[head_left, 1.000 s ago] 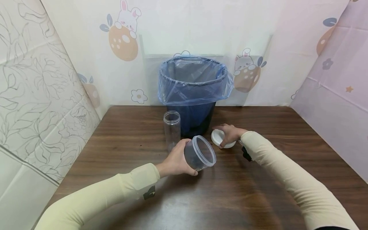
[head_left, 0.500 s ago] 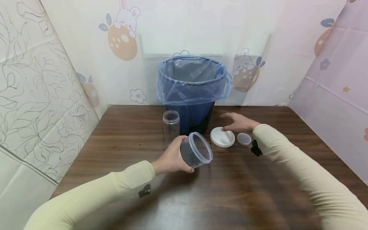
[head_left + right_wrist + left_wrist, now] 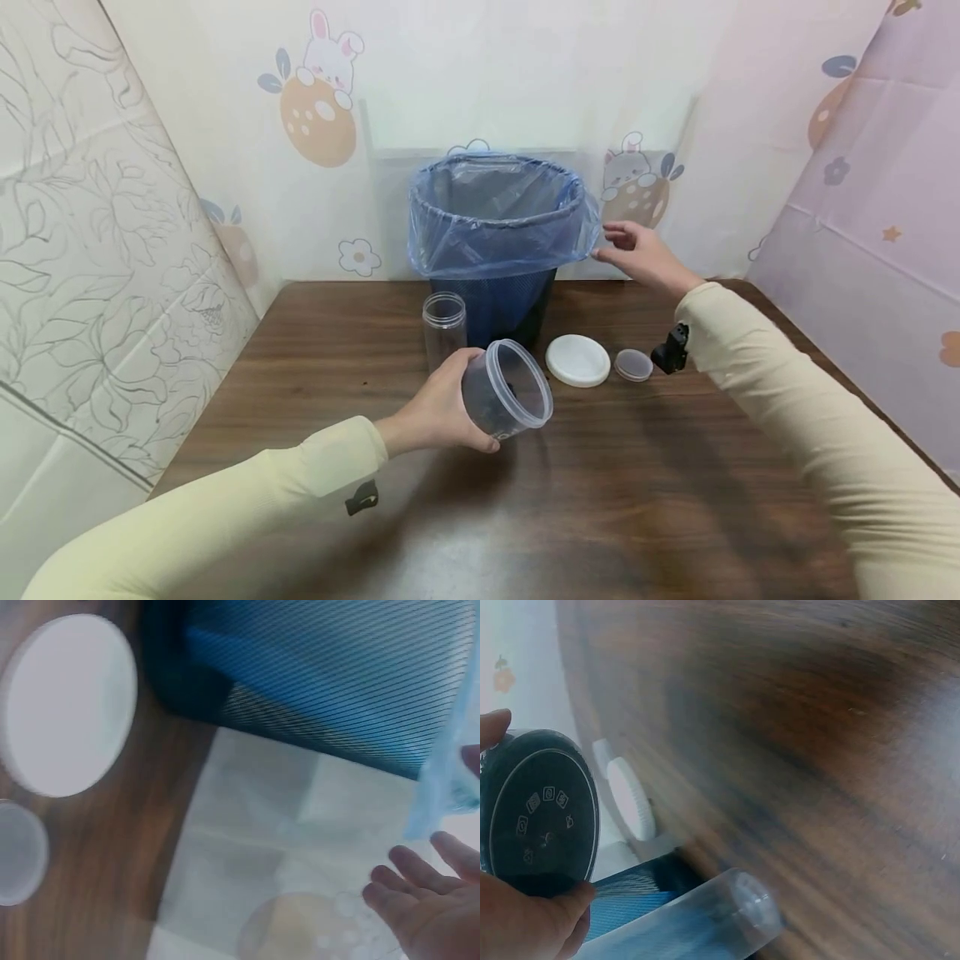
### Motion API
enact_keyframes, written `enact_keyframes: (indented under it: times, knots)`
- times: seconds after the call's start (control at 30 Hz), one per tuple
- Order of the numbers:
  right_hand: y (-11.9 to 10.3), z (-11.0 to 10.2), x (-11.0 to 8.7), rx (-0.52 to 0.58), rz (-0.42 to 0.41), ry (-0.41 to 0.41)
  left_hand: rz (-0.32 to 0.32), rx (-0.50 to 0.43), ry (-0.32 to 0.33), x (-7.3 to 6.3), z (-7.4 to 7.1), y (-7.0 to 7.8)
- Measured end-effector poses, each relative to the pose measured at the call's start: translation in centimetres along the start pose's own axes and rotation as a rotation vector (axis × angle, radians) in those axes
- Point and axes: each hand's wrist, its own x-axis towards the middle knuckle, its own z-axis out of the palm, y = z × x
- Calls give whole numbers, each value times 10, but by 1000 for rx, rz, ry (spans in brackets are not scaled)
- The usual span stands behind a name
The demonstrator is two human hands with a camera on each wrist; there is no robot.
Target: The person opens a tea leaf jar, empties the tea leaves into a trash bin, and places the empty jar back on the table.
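My left hand [image 3: 442, 408] grips a clear round plastic tub [image 3: 498, 392] by its side, tilted with its mouth facing up and right. In the left wrist view the tub's dark base [image 3: 544, 817] shows printed symbols. My right hand [image 3: 645, 254] is raised at the right edge of the blue bin liner [image 3: 498, 250], fingers loosely spread and nothing in them. The liner hangs folded over the rim of a dark mesh bin [image 3: 322, 682]. Whether a fingertip touches the liner, I cannot tell.
Behind the tub a tall clear plastic jar [image 3: 444, 333] stands upright and lidless against the bin. A white lid [image 3: 577, 361] and a smaller clear lid [image 3: 633, 365] lie flat on the wooden table [image 3: 600, 500], right of the bin. Patterned sheets [image 3: 480, 75] enclose the table.
My right hand has left the white lid and risen to the bin liner's right edge, uncovering both lids. The left hand still holds the tub, shifted slightly left.
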Motion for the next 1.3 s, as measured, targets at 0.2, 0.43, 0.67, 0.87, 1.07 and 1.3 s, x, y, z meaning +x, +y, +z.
enact_keyframes:
  times: [0.2,0.43,0.67,0.87,1.07,1.3]
  knots:
    - [-22,-2,5,124,9,77,25,1,-1,6,-8,15]
    - [-39,1,12,163,26,89,11,14,13,18,-27,39]
    - [-51,4,27,198,48,92,-31,19,44,32,-50,65]
    - [-58,9,38,199,76,85,-46,56,68,46,-73,81]
    - [-63,14,43,188,102,91,-46,64,116,60,-97,92]
    - [-68,19,47,156,133,70,-45,42,185,74,-123,103]
